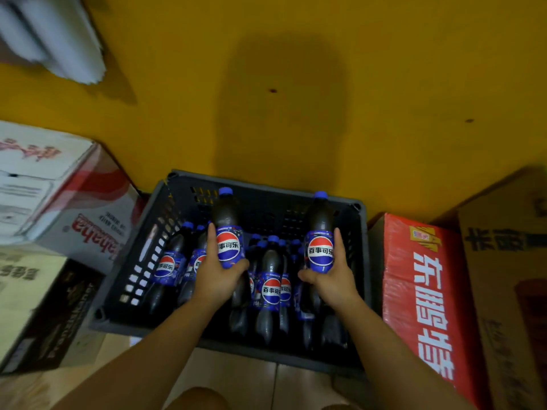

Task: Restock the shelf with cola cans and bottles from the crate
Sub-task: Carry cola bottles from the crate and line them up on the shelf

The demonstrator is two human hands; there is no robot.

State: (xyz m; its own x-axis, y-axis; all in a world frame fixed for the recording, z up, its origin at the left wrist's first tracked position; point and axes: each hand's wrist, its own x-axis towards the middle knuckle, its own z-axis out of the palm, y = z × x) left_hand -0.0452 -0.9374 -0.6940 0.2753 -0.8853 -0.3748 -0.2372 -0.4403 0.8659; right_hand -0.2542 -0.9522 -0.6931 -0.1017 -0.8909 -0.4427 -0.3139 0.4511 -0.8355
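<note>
A dark grey plastic crate [134, 255] sits on the floor against a yellow wall, holding several cola bottles [270, 288] with blue caps and blue labels. My left hand [217, 276] grips one cola bottle [226, 220] around its label, lifted above the others. My right hand [333, 279] grips a second cola bottle [319, 223] the same way, near the crate's right side. Both held bottles stand upright with caps pointing at the wall. No shelf or cans are in view.
A white and red carton [59, 190] and a dark box [50, 318] stand left of the crate. A red shrink-wrapped case [420, 291] and a brown carton [509, 276] stand to its right. White rolls [59, 39] show at top left. Tiled floor [236, 377] lies below.
</note>
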